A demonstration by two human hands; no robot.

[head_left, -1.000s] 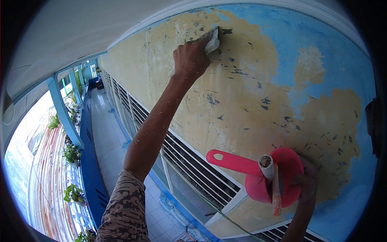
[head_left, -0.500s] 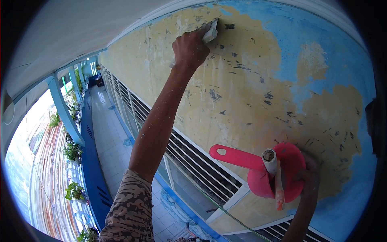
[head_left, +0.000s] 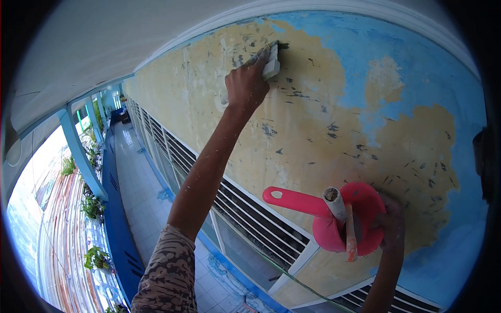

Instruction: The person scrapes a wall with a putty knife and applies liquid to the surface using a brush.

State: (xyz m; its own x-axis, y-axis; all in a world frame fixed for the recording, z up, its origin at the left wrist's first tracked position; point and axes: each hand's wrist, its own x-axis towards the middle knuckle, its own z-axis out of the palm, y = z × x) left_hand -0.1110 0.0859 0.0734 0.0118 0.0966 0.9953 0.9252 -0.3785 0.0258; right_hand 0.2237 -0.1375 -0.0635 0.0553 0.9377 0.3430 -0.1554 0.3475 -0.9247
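My left hand (head_left: 248, 86), at the end of an arm in a patterned sleeve, is closed round a putty knife (head_left: 273, 56). White paste coats the blade, whose edge is against the wall beside a dark grey mark. Lower right, my right hand (head_left: 392, 224) grips a pink dipper (head_left: 327, 237) from its far side, with fingers partly hidden. The dipper's handle points left. A whitish tube (head_left: 334, 202) with a rough hollow end and a thin stick (head_left: 350, 235) with an orange-stained tip lie across the dipper's mouth.
The wall (head_left: 308, 141) has tan patches over blue paint and scattered dark marks. White-barred windows (head_left: 261, 208) run below it. A tiled walkway (head_left: 133, 172) stretches away at left, beside a blue parapet (head_left: 117, 229) with potted plants (head_left: 95, 258). A hose-like line (head_left: 292, 279) crosses near the window.
The view has shifted slightly, so the wall sits lower and further left. Along the wall, the putty knife has moved a little right, nearer the dark mark. Both hands keep their hold.
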